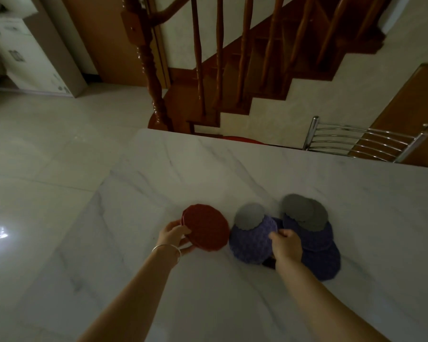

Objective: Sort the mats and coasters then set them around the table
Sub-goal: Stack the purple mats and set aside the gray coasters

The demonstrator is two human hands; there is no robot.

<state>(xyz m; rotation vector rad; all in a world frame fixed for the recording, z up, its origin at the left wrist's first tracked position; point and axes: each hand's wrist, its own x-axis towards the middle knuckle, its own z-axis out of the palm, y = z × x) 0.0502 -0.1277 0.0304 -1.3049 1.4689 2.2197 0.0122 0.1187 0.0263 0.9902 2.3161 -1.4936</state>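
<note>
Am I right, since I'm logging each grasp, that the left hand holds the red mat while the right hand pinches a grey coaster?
Not quite. In the head view the left hand does hold the red mat, but the right hand pinches the edge of a purple mat, not a grey coaster.

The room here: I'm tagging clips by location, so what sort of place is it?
Most likely a home dining area. A marble-look table has a metal-backed chair pushed up at its far side, and a wooden staircase rises just behind it above a tiled floor.
</note>
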